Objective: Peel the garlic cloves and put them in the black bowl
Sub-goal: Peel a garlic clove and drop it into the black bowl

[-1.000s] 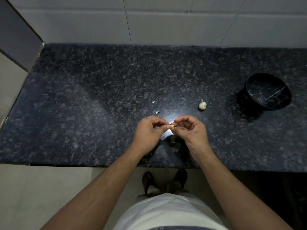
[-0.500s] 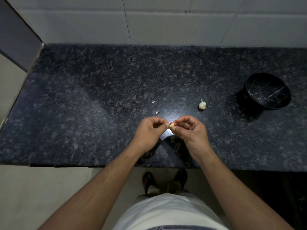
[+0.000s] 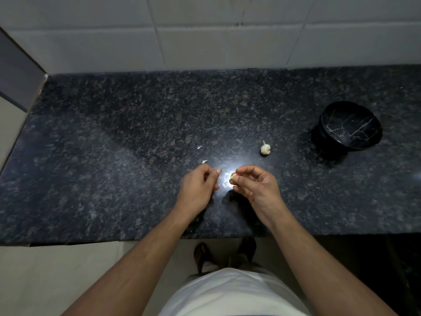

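Note:
My right hand (image 3: 258, 188) pinches a small pale garlic clove (image 3: 233, 177) between thumb and fingertips, just above the dark granite counter (image 3: 114, 156). My left hand (image 3: 199, 187) hovers a short gap to the clove's left with its fingers curled; it is blurred and I see nothing held in it. A second piece of garlic (image 3: 265, 148), still in its skin, lies on the counter beyond my right hand. The black bowl (image 3: 350, 126) with thin white veins stands at the far right, and nothing shows inside it.
Two small white scraps of peel (image 3: 204, 161) lie on the counter just beyond my left hand. A tiled wall (image 3: 205, 42) closes the back. The counter's front edge runs below my wrists, with my feet on the floor beneath.
My hands have come apart: the left hand pulled away to the left from the clove, which stays in my right hand's pinch. The camera has tilted slightly.

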